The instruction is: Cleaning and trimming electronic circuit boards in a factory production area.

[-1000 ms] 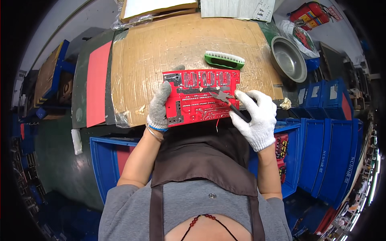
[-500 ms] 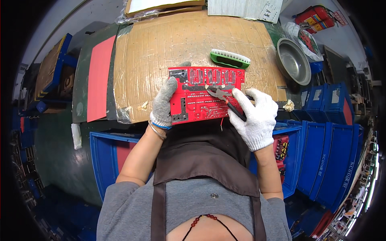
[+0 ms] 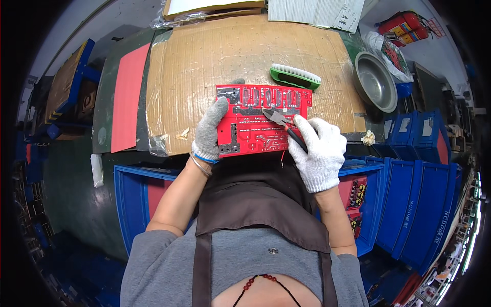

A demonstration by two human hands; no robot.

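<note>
A red circuit board (image 3: 255,134) with silvery solder points and dark patches is held up over the near edge of the cardboard. My left hand (image 3: 209,134), in a grey glove, grips the board's left side, thumb on its face; some fingers are hidden behind it. In a white glove, my right hand (image 3: 319,153) is closed round the dark handles of a pair of cutting pliers (image 3: 279,120). The pliers' jaws rest at the board's upper middle, against a dark patch. A short red wire (image 3: 282,158) hangs below the board's lower edge.
Beyond the board, a green brush (image 3: 295,77) lies bristles up on the cardboard sheet (image 3: 204,56). A metal basin (image 3: 376,82) stands at right. Blue crates (image 3: 123,204) sit below the bench edge, one at right holding red boards (image 3: 358,192). A pink sheet (image 3: 130,97) lies left.
The pliers and my right hand have shifted slightly left. Two small pale bits on the board's dark strip no longer show. My left hand keeps its grip on the board.
</note>
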